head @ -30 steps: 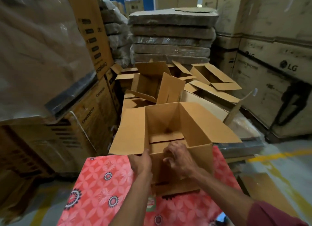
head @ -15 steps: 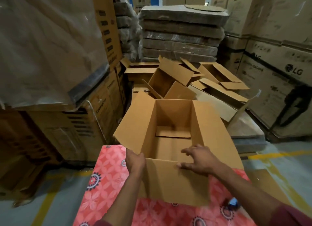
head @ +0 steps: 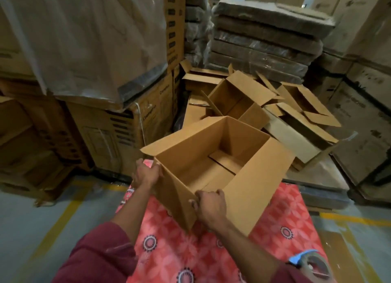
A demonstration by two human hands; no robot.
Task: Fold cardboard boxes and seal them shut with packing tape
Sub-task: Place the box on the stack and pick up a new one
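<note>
An open brown cardboard box (head: 213, 155) is held above the red patterned table (head: 182, 246), turned so one corner points toward me. Its top flaps stand out and its bottom flaps are folded in. My left hand (head: 146, 174) grips the box's left corner edge. My right hand (head: 210, 204) grips the near rim, fingers curled over the top edge. A tape dispenser (head: 313, 263) with a blue part lies at the table's lower right.
Several open, unsealed boxes (head: 237, 96) lie heaped behind the table. Wrapped flat bundles (head: 260, 41) are stacked at the back. Large printed cartons (head: 118, 126) wall in the left, more cartons (head: 364, 105) the right. The grey floor has yellow lines (head: 59, 217).
The box has been lifted and rotated, its near corner now pointing at me. My right hand moved from the inside to the near rim. The view shifted left.
</note>
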